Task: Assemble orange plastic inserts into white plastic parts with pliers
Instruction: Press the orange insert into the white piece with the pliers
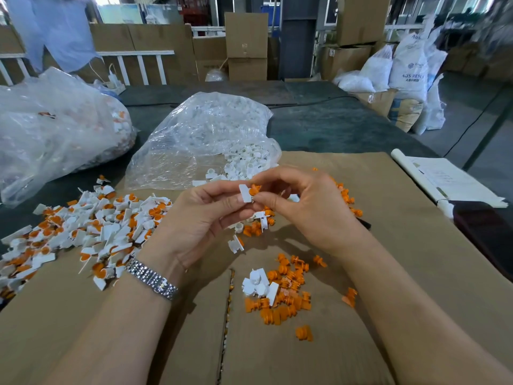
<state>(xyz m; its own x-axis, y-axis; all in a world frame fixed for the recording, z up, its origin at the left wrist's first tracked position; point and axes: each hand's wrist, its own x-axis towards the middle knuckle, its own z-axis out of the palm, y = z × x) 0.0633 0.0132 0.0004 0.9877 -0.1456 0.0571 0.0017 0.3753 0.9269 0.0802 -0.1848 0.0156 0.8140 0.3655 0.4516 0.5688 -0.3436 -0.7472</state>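
— Flattened cardboard (388, 218) is being used as the work surface, laid over a dark table (319, 120) in a warehouse stacked with boxes. What is being held above it?

— A white plastic part (245, 193) is being pinched between the thumb and fingertips of the left hand (200, 215), and an orange insert (254, 189) is being held against its right side by the thumb and forefinger of the right hand (308, 201). Both pieces are being kept just at the fingertips, where the two hands are meeting.

— How are the hands being posed?

— Both are being raised above the cardboard, forearms angled inward. The left palm is being turned rightward, a metal watch (152, 279) being worn at its wrist; the remaining right fingers are being curled under.

— And the stock?

— Loose orange inserts (286, 295) are being kept below the hands, a pile of assembled pieces (83, 234) at left, and white parts are being spilled from a clear bag (205, 140) behind.
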